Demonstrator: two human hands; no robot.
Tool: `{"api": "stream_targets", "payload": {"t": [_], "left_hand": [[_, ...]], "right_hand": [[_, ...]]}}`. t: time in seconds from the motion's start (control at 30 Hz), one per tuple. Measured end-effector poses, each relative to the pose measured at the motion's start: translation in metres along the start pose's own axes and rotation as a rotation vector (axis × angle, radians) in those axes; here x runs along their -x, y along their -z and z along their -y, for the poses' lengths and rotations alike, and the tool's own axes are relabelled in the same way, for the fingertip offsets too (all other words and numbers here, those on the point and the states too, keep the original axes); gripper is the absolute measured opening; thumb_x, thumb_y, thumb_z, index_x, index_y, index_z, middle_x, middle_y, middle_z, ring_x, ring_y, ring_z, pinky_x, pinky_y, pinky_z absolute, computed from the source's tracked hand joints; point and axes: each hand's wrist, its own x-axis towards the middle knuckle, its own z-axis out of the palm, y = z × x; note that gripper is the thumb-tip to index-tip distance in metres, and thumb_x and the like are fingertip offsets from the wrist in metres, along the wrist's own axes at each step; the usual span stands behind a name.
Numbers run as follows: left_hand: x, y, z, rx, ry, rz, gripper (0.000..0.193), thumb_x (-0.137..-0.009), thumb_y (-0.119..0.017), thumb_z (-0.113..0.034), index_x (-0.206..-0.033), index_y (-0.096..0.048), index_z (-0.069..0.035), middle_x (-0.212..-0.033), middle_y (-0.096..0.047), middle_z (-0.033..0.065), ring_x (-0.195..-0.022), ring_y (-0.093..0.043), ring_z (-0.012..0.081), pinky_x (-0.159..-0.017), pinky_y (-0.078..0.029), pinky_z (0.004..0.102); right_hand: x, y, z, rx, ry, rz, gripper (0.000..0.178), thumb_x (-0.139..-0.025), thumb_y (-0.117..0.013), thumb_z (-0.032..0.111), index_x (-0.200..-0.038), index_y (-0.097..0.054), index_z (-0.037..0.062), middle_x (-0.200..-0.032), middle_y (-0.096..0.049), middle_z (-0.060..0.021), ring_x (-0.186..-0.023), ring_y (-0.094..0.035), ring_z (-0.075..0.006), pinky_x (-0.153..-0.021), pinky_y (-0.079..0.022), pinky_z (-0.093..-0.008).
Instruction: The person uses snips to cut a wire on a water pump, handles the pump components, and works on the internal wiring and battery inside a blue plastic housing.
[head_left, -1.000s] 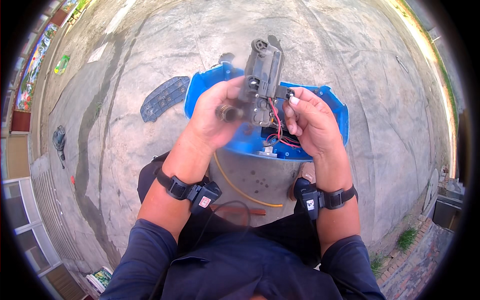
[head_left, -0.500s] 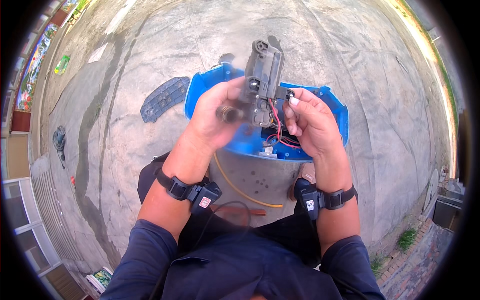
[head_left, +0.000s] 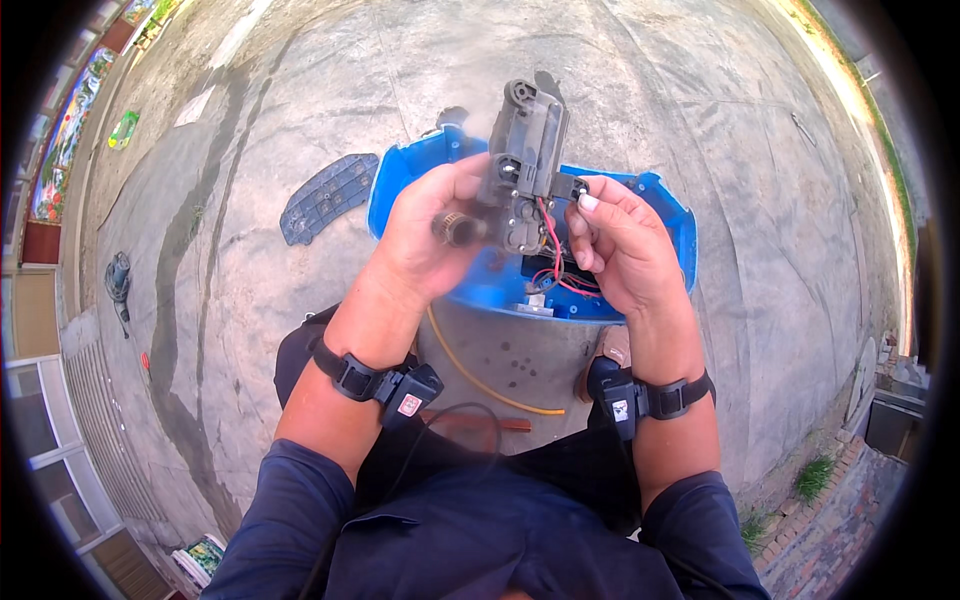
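Above the blue housing (head_left: pixel 408 165), the left hand's (head_left: pixel 425 225) grip wraps the diaphragm pump (head_left: pixel 538 138), likely to steady it. The right hand (head_left: pixel 628 235) pinches a small black side piece (head_left: pixel 569 187), too small to identify surely.

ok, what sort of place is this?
Probably an outdoor yard beside a building: broad, sunlit grey ground, a grass tuft near brick paving, and windows at the left edge.

Grey mechanical unit (head_left: pixel 531 140) between left hand (head_left: pixel 422 222) and right hand (head_left: pixel 637 240), over a blue housing (head_left: pixel 490 292)
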Motion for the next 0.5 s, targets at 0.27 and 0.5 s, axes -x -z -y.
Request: {"api": "stream_targets", "payload": {"t": [0.27, 0.5], "left_hand": [[0.0003, -0.0029, 0.0003, -0.002, -0.01, -0.024, 0.048, -0.092, -0.044, -0.024, -0.13, -0.059, 0.001, -0.107, -0.068, 0.0126, -0.085, -0.066, 0.0227, -0.065, -0.052, 0.0361], [0.0, -0.0022, 0.0004, 0.007, -0.004, -0.031, 0.047, -0.092, -0.045, -0.024, -0.129, -0.06, 0.001, -0.107, -0.068, 0.0124, -0.086, -0.066, 0.0226, -0.066, -0.053, 0.0359]], "right_hand": [[0.0011, -0.0018, 0.003, 0.009, -0.013, -0.009, 0.022, -0.096, -0.062, 0.014, -0.113, -0.063, 0.0011, -0.079, -0.063, -0.001, -0.056, -0.054, -0.0069, -0.048, -0.036, -0.0194], [0.0009, -0.0013, 0.0026, 0.005, -0.007, -0.001, 0.022, -0.096, -0.061, 0.013, -0.114, -0.062, 0.0004, -0.079, -0.064, -0.0014, -0.056, -0.054, -0.0069, -0.048, -0.036, -0.0193]]}}
